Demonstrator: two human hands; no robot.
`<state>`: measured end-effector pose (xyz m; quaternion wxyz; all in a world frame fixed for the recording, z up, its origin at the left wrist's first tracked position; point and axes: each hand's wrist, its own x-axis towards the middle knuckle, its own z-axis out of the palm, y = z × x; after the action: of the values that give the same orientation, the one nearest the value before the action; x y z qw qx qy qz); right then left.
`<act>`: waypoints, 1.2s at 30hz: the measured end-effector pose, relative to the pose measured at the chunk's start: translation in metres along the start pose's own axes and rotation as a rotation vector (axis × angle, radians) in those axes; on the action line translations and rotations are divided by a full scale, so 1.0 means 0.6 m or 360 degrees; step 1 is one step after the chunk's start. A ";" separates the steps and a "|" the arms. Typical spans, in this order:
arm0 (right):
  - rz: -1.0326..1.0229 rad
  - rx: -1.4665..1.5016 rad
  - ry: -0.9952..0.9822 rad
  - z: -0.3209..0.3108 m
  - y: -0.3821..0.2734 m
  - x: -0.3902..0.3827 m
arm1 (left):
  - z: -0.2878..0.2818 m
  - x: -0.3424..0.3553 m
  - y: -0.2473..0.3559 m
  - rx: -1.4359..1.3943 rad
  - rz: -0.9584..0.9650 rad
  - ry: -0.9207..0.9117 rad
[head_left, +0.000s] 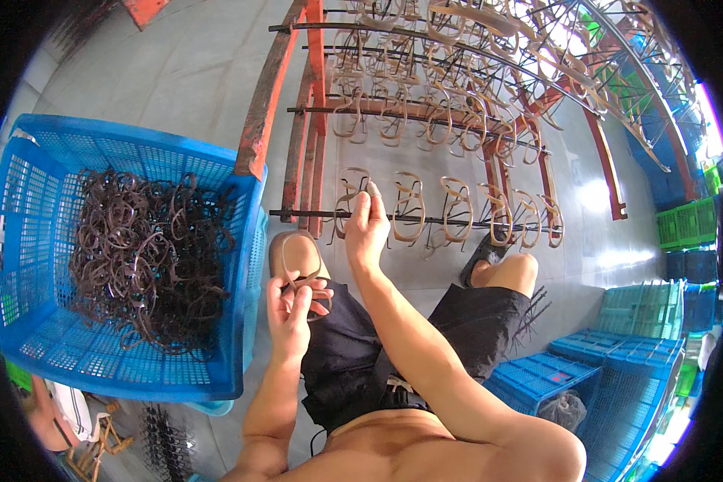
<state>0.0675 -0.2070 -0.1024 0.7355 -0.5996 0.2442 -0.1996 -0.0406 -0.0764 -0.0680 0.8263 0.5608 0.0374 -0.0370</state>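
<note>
In my left hand [291, 317] is a brownish, clear eyeglass frame [299, 261], gripped between thumb and fingers above my knee. My right hand [367, 229] reaches forward to a dark horizontal rod [434, 219], its thumb and fingers pressed together. Those fingertips overlap the leftmost eyeglass frame [347, 193] hanging there; what they pinch, if anything, is hidden. Along the same rod hang more amber-brown frames, among them one just right of my hand [410, 207].
On my left stands a blue plastic basket [245, 321] heaped with dark brown eyeglass frames [136, 257]. An orange metal rack [259, 120] with several loaded rods rises ahead. Blue crates [538, 376] stand at right, and green ones [687, 222] farther off. Someone else's leg [44, 414] shows lower left.
</note>
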 end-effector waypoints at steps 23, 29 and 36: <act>-0.0604 -0.1221 -0.1912 -0.214 -0.161 -0.080 | 0.028 0.029 0.077 0.1070 -0.0123 -0.1334; 0.0035 -0.0254 -0.0724 -0.339 -0.185 -0.011 | -0.138 0.180 0.075 0.1904 0.0431 0.0779; -0.0491 0.0427 0.0797 -0.594 -0.216 0.156 | -0.331 0.309 0.021 0.1300 -0.1200 0.0594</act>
<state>-0.0708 -0.5677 -0.0446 0.6862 -0.4594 0.2953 -0.4805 0.1412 0.1092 -0.1489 0.4523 0.7788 0.3620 -0.2405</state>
